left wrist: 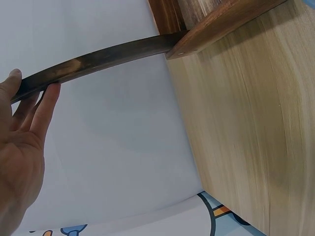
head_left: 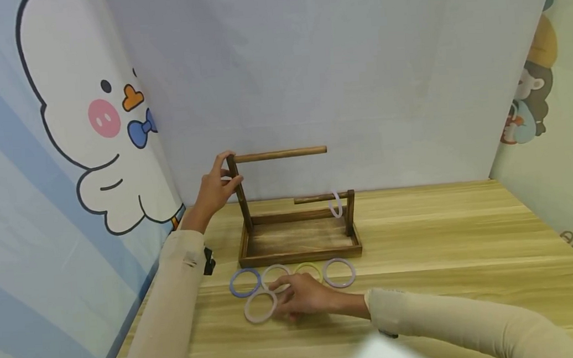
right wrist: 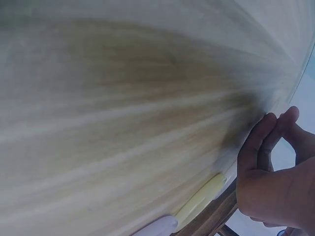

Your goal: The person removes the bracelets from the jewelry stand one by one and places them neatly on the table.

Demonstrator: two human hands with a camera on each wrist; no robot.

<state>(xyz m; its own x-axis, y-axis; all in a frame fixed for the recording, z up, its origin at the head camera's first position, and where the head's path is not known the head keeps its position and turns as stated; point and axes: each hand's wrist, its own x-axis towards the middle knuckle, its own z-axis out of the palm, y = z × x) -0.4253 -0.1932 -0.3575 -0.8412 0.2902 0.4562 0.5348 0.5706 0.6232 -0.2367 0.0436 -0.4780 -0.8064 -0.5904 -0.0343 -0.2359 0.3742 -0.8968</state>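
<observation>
My left hand (head_left: 216, 189) grips the top of the tall post (head_left: 243, 204) of a wooden rack, thumb on one side and fingers on the other. In the left wrist view, the fingertips (left wrist: 49, 101) press against this dark post (left wrist: 98, 61). My right hand (head_left: 304, 295) pinches the right edge of a pale pinkish ring (head_left: 246, 313), in front of the row of rings. From the right wrist, the hand (right wrist: 275, 182) shows its thumb and fingertips together, but the ring cannot be made out. A lilac ring (head_left: 338, 208) hangs on the rack's short lower bar (head_left: 313, 199).
In front of the rack's tray (head_left: 299, 256) lie a blue ring (head_left: 232, 290), a whitish ring (head_left: 275, 267), a yellow-green ring (head_left: 307, 265) partly behind my right hand, and a lilac ring (head_left: 340, 285). A long upper bar (head_left: 280, 154) extends rightward from the tall post. Fabric walls enclose the table.
</observation>
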